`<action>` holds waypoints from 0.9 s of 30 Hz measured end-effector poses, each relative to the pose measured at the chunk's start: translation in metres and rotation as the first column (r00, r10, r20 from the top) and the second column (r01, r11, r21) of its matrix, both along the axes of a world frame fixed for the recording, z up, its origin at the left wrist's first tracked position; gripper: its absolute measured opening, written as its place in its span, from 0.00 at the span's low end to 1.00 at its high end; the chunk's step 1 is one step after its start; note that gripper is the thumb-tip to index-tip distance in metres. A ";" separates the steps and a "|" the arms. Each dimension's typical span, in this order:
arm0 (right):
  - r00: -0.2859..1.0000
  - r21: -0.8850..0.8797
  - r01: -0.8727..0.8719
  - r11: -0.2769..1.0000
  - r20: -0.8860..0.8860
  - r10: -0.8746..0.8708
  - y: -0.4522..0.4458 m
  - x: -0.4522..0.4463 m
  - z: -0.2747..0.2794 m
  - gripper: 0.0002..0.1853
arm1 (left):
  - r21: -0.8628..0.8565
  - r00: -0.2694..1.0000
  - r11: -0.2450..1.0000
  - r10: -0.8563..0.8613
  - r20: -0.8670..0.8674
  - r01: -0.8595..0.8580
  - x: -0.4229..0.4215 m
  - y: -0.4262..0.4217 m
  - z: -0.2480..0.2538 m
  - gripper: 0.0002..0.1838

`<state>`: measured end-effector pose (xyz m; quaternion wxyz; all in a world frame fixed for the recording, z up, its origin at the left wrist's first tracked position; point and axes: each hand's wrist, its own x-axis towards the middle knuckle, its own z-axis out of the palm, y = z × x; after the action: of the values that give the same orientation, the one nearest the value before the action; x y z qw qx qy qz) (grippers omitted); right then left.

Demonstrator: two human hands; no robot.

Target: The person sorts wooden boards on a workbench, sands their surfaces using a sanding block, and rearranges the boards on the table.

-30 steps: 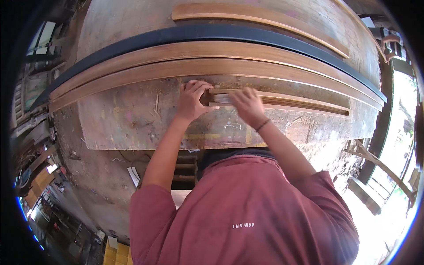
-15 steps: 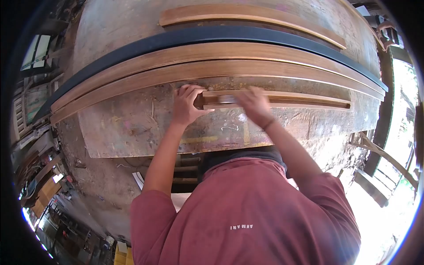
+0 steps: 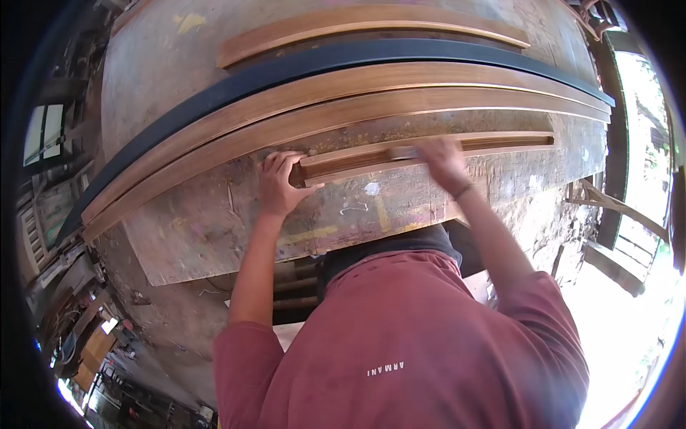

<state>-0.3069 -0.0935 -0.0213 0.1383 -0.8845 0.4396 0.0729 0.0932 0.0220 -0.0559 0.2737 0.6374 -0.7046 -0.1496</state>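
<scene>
A short wooden length with a groove along its middle (image 3: 346, 166) lies across the workbench, its near side towards me. My left hand (image 3: 279, 184) braces its left end, with thumb and fingers spanning that end. My right hand (image 3: 444, 164) is over the groove, near the middle of the piece, and is blurred by motion. In its closed fingers is a small flat grey piece (image 3: 405, 152), whose kind I cannot make out. Behind the grooved piece, two long wooden strips (image 3: 343, 102) lie side by side.
A long dark blue-grey strip (image 3: 343, 55) runs along behind the wooden strips. Farther back lies another wooden length (image 3: 371, 17). The bench top (image 3: 179, 236) is worn and paint-stained. Clutter stands on the floor at left; a wooden brace (image 3: 614, 196) is at right.
My right hand has moved to the right along the groove with the flat grey piece. The view has shifted and tilted a little; my left hand stays at the left end.
</scene>
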 end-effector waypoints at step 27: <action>0.999 -0.287 0.038 0.957 0.033 -0.030 -0.023 -0.154 0.009 0.22 | -0.013 0.997 1.000 -0.010 0.078 0.011 -0.011 0.000 0.008 0.39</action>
<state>-0.4611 -0.1162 -0.0127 0.0160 -0.8884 0.4587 -0.0068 0.0819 0.0218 -0.0479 0.2493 0.6371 -0.7192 -0.1212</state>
